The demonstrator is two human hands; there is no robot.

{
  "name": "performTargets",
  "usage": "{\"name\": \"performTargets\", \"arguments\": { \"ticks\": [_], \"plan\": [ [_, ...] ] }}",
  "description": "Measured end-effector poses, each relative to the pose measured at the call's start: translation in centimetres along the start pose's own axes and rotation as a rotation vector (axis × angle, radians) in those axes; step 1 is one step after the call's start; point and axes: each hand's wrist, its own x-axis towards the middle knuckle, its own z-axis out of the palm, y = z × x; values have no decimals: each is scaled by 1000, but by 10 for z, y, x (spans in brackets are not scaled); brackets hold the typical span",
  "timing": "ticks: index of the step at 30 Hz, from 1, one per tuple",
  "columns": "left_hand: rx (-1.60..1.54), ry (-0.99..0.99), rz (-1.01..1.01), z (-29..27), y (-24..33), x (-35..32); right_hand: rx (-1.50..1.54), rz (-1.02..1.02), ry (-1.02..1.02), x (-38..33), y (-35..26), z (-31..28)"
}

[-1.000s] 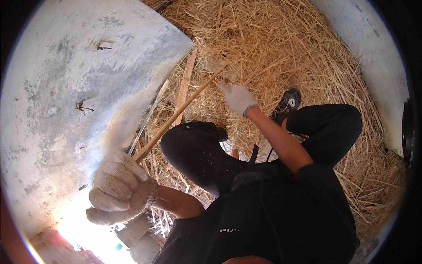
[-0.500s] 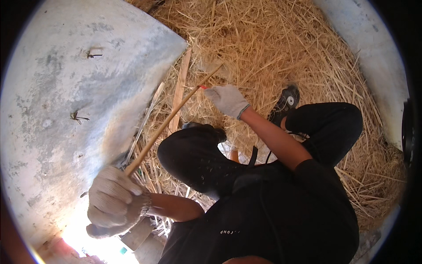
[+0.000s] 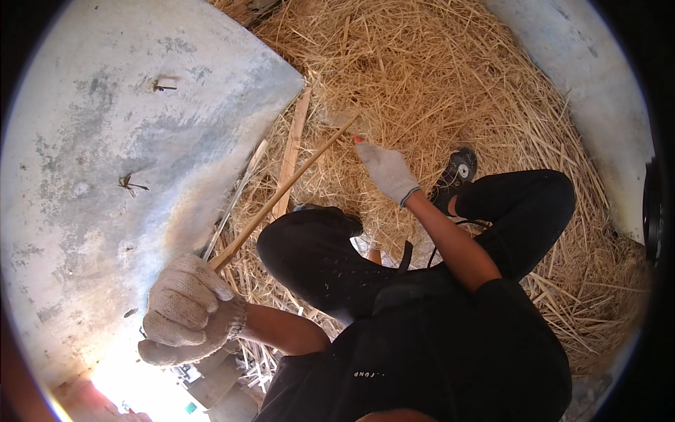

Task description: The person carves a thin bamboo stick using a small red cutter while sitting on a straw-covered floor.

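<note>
Gripping: left hand (image 3: 188,309), knit-gloved fingers fisted round long thin wooden stick (image 3: 281,197).
Right hand (image 3: 388,171): gloved fingers extended together, over dry yellow straw pile (image 3: 450,84).

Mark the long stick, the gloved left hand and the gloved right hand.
long stick (image 3: 288,188): head view, middle of the bare shaft.
left hand (image 3: 186,306): head view, back of the glove, closed round the stick's near end.
right hand (image 3: 388,171): head view, back of the glove, over the straw.

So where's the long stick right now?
In the head view, the long stick slants from the gloved left hand, lower left, up over the straw towards the right hand.
</note>
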Motion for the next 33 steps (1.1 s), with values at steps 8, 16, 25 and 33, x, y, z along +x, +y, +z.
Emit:
{"name": "performTargets", "arguments": {
  "ticks": [8, 16, 25, 33],
  "plan": [
    [26, -93, -130, -9, 3, 8, -169, -88, -131, 22, -5, 31],
    [-39, 230, -249, -27, 19, 1, -182, -192, -126, -15, -57, 20],
    [-33, 223, -79, -2, 8, -7, -71, -335, -105, -25, -83, 7],
    [-13, 15, -95, 1, 3, -1, -314, -73, -103, 7, -31, 24]
  ]
}}
